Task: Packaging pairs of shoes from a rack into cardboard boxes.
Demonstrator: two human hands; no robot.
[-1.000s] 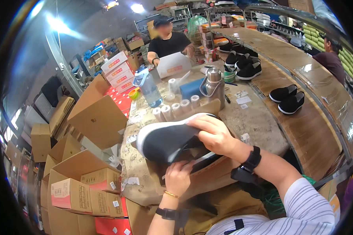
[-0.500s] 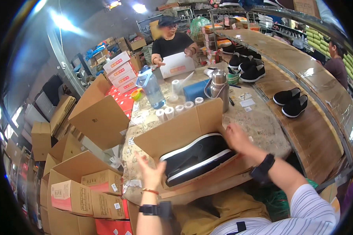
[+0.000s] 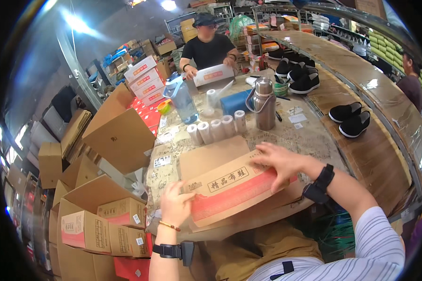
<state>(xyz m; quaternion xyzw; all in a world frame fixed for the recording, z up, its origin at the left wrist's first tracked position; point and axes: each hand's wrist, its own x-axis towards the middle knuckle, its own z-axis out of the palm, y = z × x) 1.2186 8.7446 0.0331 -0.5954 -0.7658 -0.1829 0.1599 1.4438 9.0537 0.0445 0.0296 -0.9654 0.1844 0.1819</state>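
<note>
Right hand sits on the right end of the brown box, fingers spread wide, thumb on the near side. Left hand touches the box's left end, fingers bent; can't tell whether it's pinching or only resting. Box is on the desk, close to the near edge, printed face toward me, running at a slant.

Risks, as I judge it: uneven push from my two hands could skew or buckle the cardboard, since it looks thin. A hard pull toward me could tip it off the near edge. Shoving it away would press the plain cardboard panel just behind it toward the row of paper rolls; standing on end, they'd topple easily. Steel flask is next in line.

Containers: can't see inside my box, contents hidden. Big open carton at lower left holds smaller brown boxes, red patches on some. Clear jug looks to have liquid in it. White boxes are stacked beyond; contents not visible. Co-worker across from me has both hands on a white box, contents hidden too.
</note>
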